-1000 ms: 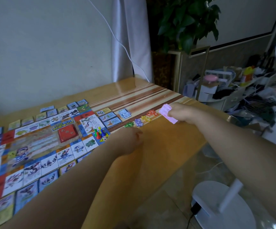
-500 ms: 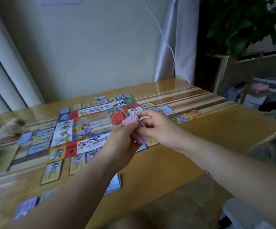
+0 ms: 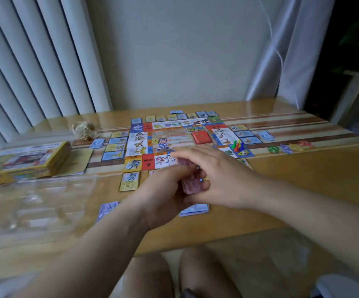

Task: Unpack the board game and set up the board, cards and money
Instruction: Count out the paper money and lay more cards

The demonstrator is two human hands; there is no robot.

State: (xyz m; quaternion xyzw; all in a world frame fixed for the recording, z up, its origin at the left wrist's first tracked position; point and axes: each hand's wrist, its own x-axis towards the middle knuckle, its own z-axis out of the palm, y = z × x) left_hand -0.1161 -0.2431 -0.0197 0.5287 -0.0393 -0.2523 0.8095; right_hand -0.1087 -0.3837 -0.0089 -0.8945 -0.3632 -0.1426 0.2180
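a stack of pink money notes is held over the near edge of the board, gripped by the curled fingers of the left hand and pinched by the right hand. a red card deck is laid on the board, and the yellow box is set well left of it.
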